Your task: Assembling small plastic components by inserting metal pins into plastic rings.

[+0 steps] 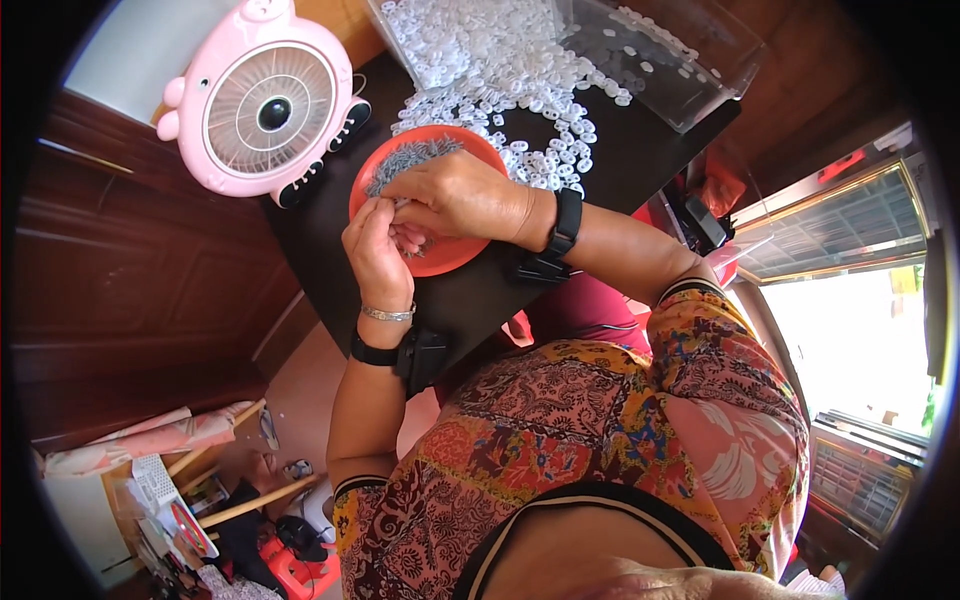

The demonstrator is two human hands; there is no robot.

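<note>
An orange-red round dish [455, 262] on the dark table holds a heap of small thin grey pieces [415, 155], which look like screws or nails. Both hands meet over it. My left hand [380, 250] has its fingers curled inward. My right hand [460, 195] reaches in from the right, its fingers bent down against the left hand's fingertips. Whatever lies between the fingers is hidden. Just beyond the dish spreads a large pile of small white oval plastic pieces [490, 60] with holes in them.
A pink animal-shaped fan [265, 110] stands at the table's far left. Clear plastic bins [690, 75] lie at the back, with white pieces spilling between them. The dark tabletop [470, 310] ends close to my body. A wooden cabinet [150, 270] is on the left.
</note>
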